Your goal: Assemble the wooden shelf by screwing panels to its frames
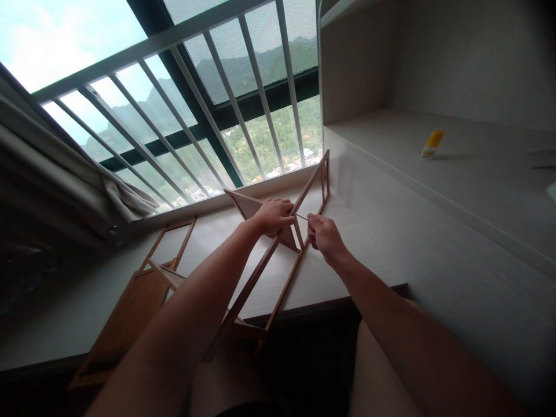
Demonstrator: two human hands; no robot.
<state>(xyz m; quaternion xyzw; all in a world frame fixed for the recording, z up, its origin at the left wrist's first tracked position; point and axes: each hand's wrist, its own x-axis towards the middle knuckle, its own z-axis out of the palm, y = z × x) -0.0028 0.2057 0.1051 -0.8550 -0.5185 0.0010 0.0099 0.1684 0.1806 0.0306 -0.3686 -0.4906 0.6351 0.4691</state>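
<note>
I've got the desk under the window, and the long wooden frame runs across it from the near edge to the sill. A wooden panel lies further left. My left hand has its fingers clenched on the frame's rail. My right hand is just beside it, fingers pinching a thin metal rod against that rail.

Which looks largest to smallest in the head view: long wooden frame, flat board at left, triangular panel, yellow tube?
1. long wooden frame
2. flat board, nearer the camera, so this order is unsure
3. triangular panel, partly behind the left hand
4. yellow tube, far off on the shelf
</note>
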